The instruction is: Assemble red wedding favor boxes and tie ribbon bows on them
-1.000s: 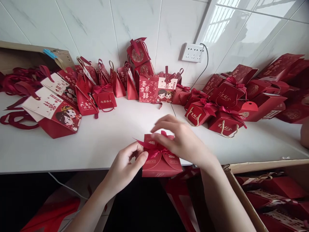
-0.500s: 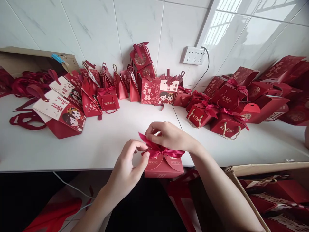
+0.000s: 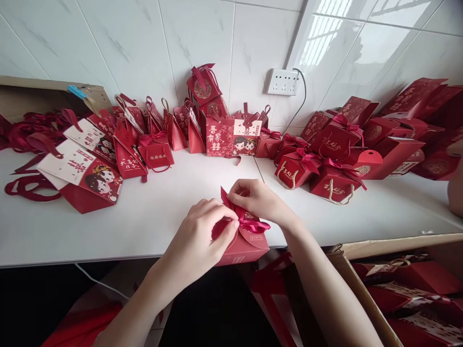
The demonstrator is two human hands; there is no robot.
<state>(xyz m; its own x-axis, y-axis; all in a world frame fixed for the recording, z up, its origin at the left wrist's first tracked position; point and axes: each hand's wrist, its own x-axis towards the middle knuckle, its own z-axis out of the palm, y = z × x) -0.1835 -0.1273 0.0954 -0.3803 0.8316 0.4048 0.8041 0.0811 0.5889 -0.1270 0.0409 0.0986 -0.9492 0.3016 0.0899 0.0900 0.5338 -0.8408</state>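
A red gift box (image 3: pixel 249 248) stands at the table's front edge, with a shiny red ribbon (image 3: pixel 256 225) tied in a bow on its top. My left hand (image 3: pixel 208 229) is closed, thumb and forefinger pinching the ribbon close to the knot. Behind it, my right hand (image 3: pixel 255 197) has its fingers curled in a pinch on the ribbon, whose pointed tail sticks up to the left of those fingers. My hands cover the box's left side and part of the bow.
Red and white gift boxes (image 3: pixel 90 171) line the left and back of the white table (image 3: pixel 152 226). More red boxes (image 3: pixel 333 183) crowd the right. A cardboard carton (image 3: pixel 401 241) holding red boxes is at lower right. Part of another person's hand (image 3: pixel 455 190) shows at the right edge.
My left hand has moved right and its fingers have closed on the ribbon by the knot. The box has turned slightly. The view has shifted a little, and my right hand stays at the ribbon.
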